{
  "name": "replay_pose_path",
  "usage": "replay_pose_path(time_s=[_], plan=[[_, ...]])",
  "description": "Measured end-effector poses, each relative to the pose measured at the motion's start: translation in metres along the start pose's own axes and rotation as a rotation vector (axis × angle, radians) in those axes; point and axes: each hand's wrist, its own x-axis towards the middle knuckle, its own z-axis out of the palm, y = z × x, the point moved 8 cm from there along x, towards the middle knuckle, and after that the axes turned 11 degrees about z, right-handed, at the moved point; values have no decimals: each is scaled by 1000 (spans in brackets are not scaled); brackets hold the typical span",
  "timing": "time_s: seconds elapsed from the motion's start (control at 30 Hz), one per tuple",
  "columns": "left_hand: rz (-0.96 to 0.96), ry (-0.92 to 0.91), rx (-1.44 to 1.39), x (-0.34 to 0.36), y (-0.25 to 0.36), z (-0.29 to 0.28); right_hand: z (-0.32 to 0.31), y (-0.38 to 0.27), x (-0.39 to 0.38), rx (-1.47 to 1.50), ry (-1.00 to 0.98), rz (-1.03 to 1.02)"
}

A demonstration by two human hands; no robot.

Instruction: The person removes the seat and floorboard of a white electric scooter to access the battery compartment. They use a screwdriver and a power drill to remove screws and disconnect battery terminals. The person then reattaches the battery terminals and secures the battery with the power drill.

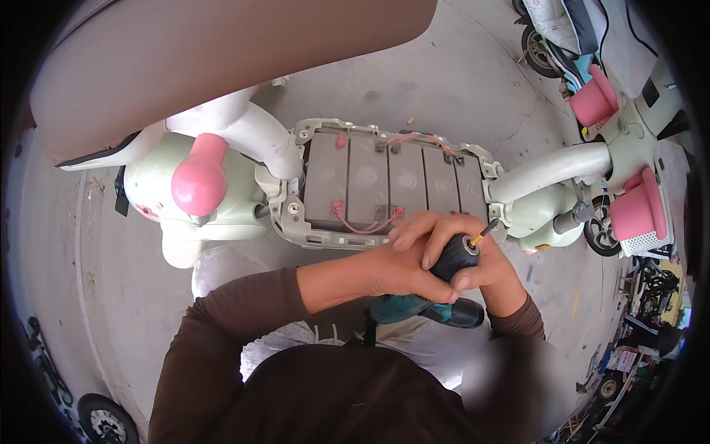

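Both my hands close around the black chuck (453, 260) of a teal cordless drill (399, 308). My left hand (403, 263) reaches in from the left and wraps the chuck's near left side. On the right, my right hand (494, 268) curls over the chuck with its thumb against the side. A short driver bit (484, 232) with a yellowish collar sticks out of the chuck, pointing up and right. Just beyond my hands, several grey batteries (367, 181) sit side by side in the scooter's floor frame (314, 235). A red wire (362, 231) links two terminals at their near edge.
The scooter's brown seat (244, 52) overhangs the upper left, with a pink rounded part (200, 177) below it. At right are the white front tube (551, 172) and pink parts (637, 211). Another scooter wheel (540, 50) stands at upper right; a loose wheel (107, 419) lies lower left.
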Motion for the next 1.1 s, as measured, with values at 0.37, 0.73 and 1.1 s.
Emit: replay_pose_path(time_s=[0.37,0.73,1.1], plan=[[248,161,907,0,19,-22,7,-24,-17,-329,542,15],[291,256,765,-1,27,-31,-5,-29,-31,-527,738,-99],[344,-99,571,4,29,-5,7,-25,6,-304,18,-217]])
